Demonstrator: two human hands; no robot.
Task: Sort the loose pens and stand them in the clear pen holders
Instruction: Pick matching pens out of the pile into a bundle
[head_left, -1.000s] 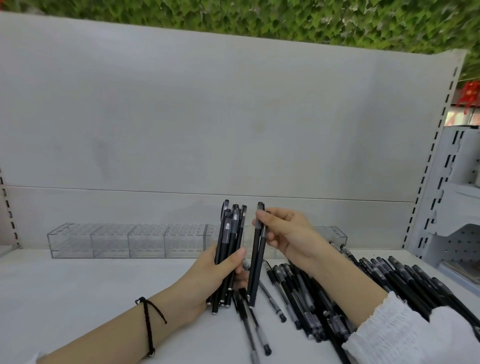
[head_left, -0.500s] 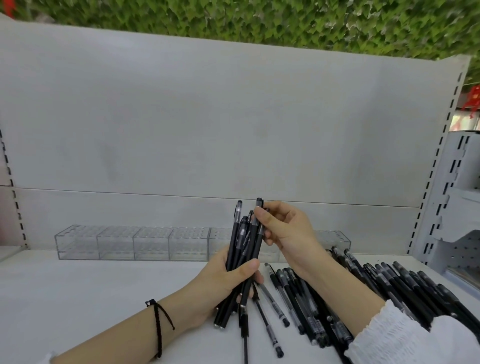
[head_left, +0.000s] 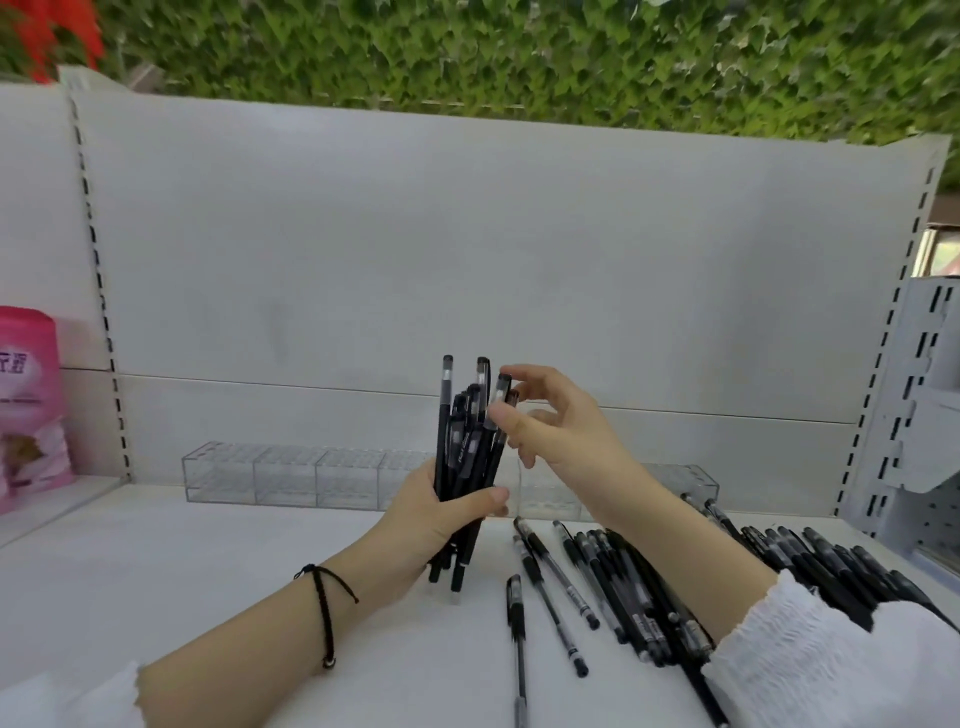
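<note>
Pen holders (head_left: 285, 475) far left are sitting empty. My left grip (head_left: 436, 514) is clutching a bundle of pens (head_left: 467, 457) upright, my right grip (head_left: 556, 431) is pinching one cap, and loose pens (head_left: 623, 597) are littering the shelf (head_left: 208, 571) right. Most work is remaining, I judge.

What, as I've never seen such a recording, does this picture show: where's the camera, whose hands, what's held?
There is no machine: these are a person's two bare hands, filmed by one wide-angle camera worn on the head, looking forward and down. The left hand grips a bundle of black pens, roughly upright. The right hand is at the bundle's top, thumb and forefinger by one cap; whether they pinch it is unclear. More loose pens lie on the white shelf to the right. A row of clear pen holders stands at the back, and a pink packet far left.
</note>
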